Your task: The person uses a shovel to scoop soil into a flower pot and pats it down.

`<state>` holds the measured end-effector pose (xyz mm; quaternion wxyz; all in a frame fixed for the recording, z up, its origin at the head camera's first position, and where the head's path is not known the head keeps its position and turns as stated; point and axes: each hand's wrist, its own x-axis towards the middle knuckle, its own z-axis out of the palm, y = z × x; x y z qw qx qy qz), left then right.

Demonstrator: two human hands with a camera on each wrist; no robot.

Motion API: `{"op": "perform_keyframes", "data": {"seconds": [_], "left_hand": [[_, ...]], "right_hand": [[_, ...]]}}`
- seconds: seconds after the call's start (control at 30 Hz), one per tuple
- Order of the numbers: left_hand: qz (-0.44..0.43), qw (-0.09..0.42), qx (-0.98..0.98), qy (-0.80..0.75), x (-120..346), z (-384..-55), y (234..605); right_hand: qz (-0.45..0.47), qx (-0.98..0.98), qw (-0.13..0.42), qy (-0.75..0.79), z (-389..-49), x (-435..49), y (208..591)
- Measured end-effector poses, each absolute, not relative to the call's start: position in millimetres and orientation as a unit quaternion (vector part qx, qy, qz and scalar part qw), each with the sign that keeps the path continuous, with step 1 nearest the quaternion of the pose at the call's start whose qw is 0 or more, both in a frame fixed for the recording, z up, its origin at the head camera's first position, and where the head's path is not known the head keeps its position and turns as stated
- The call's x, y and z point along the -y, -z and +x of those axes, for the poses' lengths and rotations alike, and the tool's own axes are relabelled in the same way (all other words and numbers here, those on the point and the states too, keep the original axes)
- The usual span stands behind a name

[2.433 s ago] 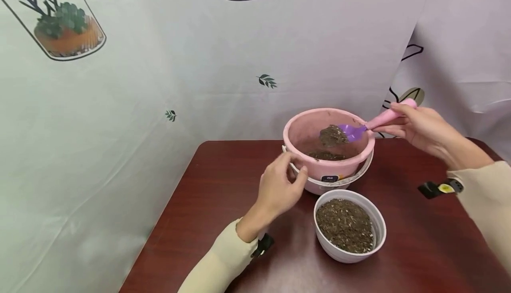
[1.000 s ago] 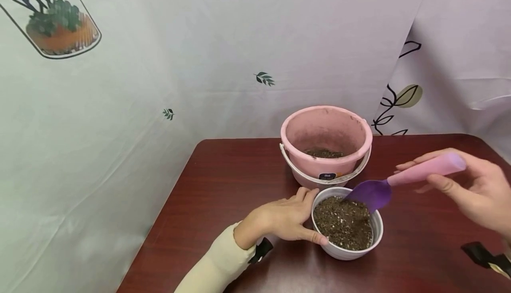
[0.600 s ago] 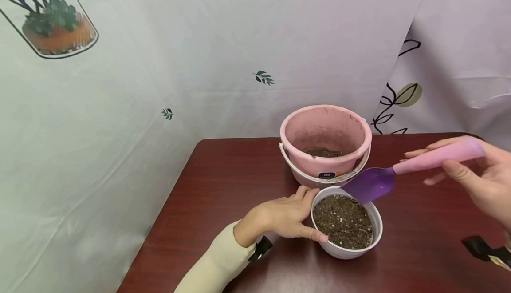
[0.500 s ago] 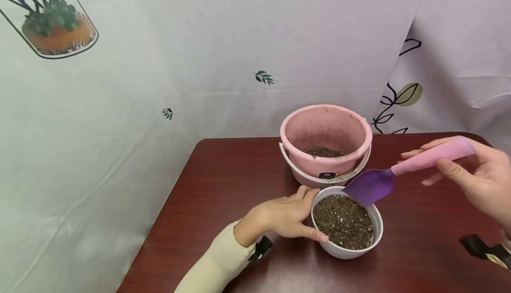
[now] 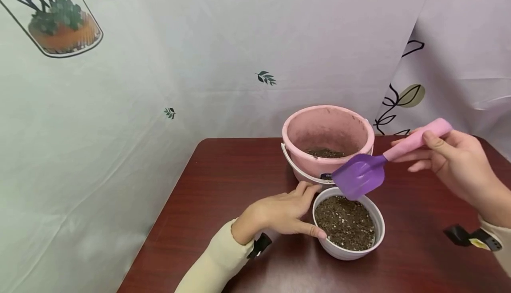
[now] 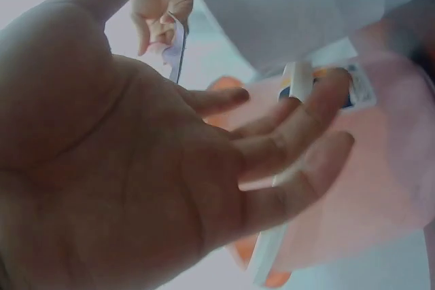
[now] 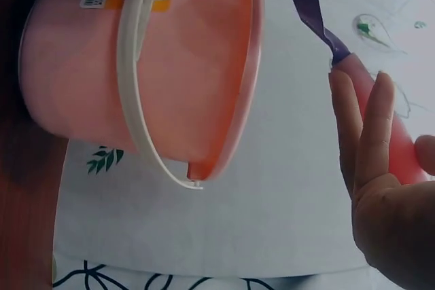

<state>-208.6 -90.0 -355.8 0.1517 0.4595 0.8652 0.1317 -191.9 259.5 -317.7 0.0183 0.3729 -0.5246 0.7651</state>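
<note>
My right hand [image 5: 459, 162] pinches the pink handle of a hand trowel [image 5: 359, 175]. The purple blade hangs above the far rim of a white pot [image 5: 339, 253], and no soil shows on its visible face. Dark soil [image 5: 343, 222] speckled with white bits fills much of the pot. My left hand [image 5: 279, 213] is at the pot's left side, fingers spread and thumb at the near rim. In the left wrist view its fingers [image 6: 292, 195] are extended and loosely bent, and the pot's wall [image 6: 272, 5] is beside them.
Just behind the pot stands a pink bucket [image 5: 309, 165] with some soil at its bottom. Its white handle [image 7: 129, 66] hangs down in front. The reddish-brown table [image 5: 223, 173] meets a printed cloth backdrop [image 5: 199, 62] at the back.
The trowel carried soil from the bucket to the pot, and that soil is off the blade. Lately it has risen and shifted left. My left hand came from the bucket to the pot's side.
</note>
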Motion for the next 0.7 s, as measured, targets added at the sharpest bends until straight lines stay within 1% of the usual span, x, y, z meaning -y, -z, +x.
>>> {"op": "perform_keyframes", "data": {"seconds": [0.1,0.17,0.23,0.3,0.4,0.5,0.57,0.6,0.7], "left_hand": [[0.488,0.141,-0.846,-0.162,95,-214,350],[0.508,0.116,-0.834,-0.181,99,-219,346],[0.52,0.061,-0.826,-0.209,101,-224,344],[0.516,-0.007,-0.811,-0.275,101,-230,343],[0.465,-0.111,-0.771,-0.421,97,-239,348],[0.375,-0.178,-0.732,-0.541,91,-248,355],[0.312,-0.205,-0.734,-0.568,89,-254,360],[0.285,-0.208,-0.74,-0.573,89,-257,362],[0.235,-0.195,-0.761,-0.573,90,-264,367]], "right_hand": [[0.366,0.504,-0.018,-0.782,-203,-262,310],[0.345,0.506,-0.02,-0.79,-210,-263,303],[0.323,0.5,-0.021,-0.803,-217,-262,297],[0.298,0.494,-0.008,-0.817,-226,-259,291],[0.258,0.478,0.004,-0.84,-242,-251,284],[0.212,0.48,0.01,-0.851,-259,-242,279],[0.185,0.491,0.011,-0.851,-268,-237,277],[0.173,0.497,0.012,-0.851,-273,-234,276],[0.136,0.514,0.002,-0.847,-287,-226,274]]}}
